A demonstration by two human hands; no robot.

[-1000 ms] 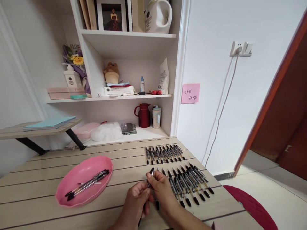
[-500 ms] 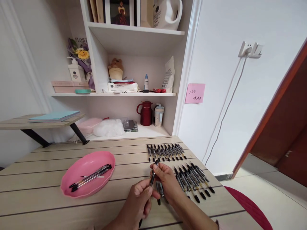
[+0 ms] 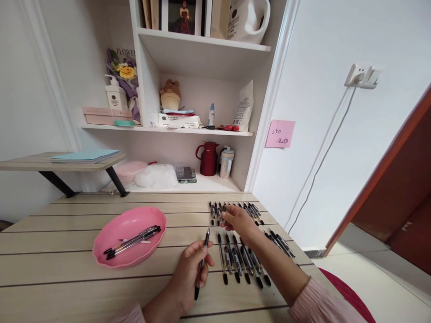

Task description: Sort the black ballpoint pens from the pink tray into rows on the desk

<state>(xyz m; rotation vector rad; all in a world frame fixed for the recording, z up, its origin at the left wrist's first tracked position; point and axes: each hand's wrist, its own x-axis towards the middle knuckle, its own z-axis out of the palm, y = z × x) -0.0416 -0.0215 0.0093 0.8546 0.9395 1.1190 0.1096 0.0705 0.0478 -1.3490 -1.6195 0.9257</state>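
My left hand is closed around a black pen with its cap off, held upright over the wooden table. My right hand reaches forward to the far row of pen caps; its fingers are bent down onto the row and seem to pinch a cap. A nearer row of pens lies under my right forearm. A pink dish to the left holds a few pens.
White shelves at the back carry a red jug, a cup, bottles and boxes. A low wooden stand bears a teal book. A pink note sticks on the wall. A brown door stands at right.
My right hand let go of the pen and moved forward to the far row of caps. My left hand kept the pen. The view shifted left.
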